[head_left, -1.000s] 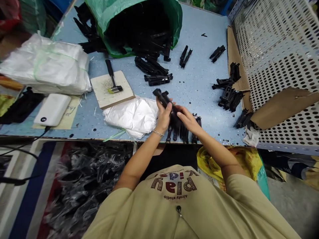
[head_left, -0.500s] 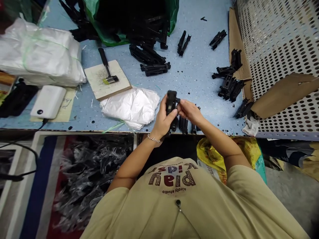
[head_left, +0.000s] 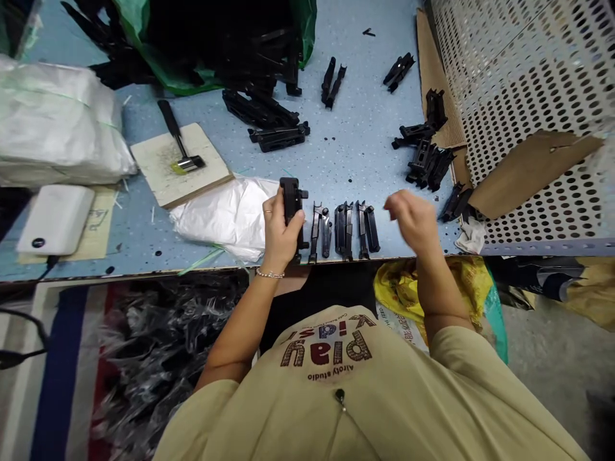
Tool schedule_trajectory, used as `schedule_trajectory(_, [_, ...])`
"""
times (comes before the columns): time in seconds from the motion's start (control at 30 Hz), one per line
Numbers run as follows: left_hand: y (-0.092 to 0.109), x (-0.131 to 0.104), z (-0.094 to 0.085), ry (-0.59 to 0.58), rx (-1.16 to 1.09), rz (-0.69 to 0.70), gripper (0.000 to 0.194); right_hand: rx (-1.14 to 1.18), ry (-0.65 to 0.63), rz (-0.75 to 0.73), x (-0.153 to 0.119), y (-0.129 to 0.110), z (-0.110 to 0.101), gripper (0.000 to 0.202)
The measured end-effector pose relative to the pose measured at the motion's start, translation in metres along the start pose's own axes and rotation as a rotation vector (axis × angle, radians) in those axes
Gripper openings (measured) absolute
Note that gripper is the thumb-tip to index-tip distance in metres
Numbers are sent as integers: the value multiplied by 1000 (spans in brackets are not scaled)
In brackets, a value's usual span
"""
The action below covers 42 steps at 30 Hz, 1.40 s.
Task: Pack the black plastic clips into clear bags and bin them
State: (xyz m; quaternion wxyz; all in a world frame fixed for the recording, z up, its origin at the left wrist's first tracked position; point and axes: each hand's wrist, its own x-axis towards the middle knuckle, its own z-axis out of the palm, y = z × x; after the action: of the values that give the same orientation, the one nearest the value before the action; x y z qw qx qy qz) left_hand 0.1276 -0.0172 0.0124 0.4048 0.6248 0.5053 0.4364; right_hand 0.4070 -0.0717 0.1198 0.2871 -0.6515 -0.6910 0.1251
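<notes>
My left hand [head_left: 279, 234] is closed round a long black plastic part [head_left: 290, 195], held upright over the bench's front edge. Small knobs stick out from the part's right side. My right hand [head_left: 414, 221] hovers apart from it, to the right, slightly blurred, its fingers curled together. Whatever those fingers may hold is hidden. Between the hands, several narrow black parts [head_left: 344, 230] stand in a row along the front edge. Left of my left hand lies a stack of white plastic bags [head_left: 225, 218].
A hammer [head_left: 180, 137] rests on a wooden board [head_left: 196, 182]. Behind is a green bag [head_left: 177, 80] with black parts. More black parts [head_left: 427, 160] lie by the perforated metal panel [head_left: 538, 83] on the right. A white power bank [head_left: 57, 218] sits at left.
My right hand has come off the black part and moved right. My left hand still holds the part, and the row of parts beside it shows more fully. The view has shifted slightly.
</notes>
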Motion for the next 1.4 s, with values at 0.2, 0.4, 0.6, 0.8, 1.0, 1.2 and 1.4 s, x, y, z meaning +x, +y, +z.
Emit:
schedule_trajectory(0.2, [-43, 3, 30, -124, 65, -186, 60, -226, 165, 213, 106, 113, -6, 37])
schedule_trajectory(0.4, [-45, -9, 56, -113, 179, -61, 59, -566, -118, 378, 182, 160, 3, 55])
schedule_trajectory(0.6, [-28, -13, 28, -23, -122, -102, 54, -267, 23, 237, 180, 155, -2, 35])
schedule_trajectory(0.8, [33, 8, 48, -245, -850, -372, 63, 68, 302, -80, 61, 59, 67, 35])
schedule_trajectory(1.0, [68, 6, 49, -279, -1031, -352, 61, 289, 106, -466, -41, -16, 97, 27])
schedule_trajectory(1.2, [65, -24, 28, -228, -723, -309, 66, 153, 42, -357, 2, -15, 57, 39])
schedule_trajectory(1.4, [70, -43, 15, -207, -600, -280, 70, 271, -121, -308, 21, -34, 71, 55])
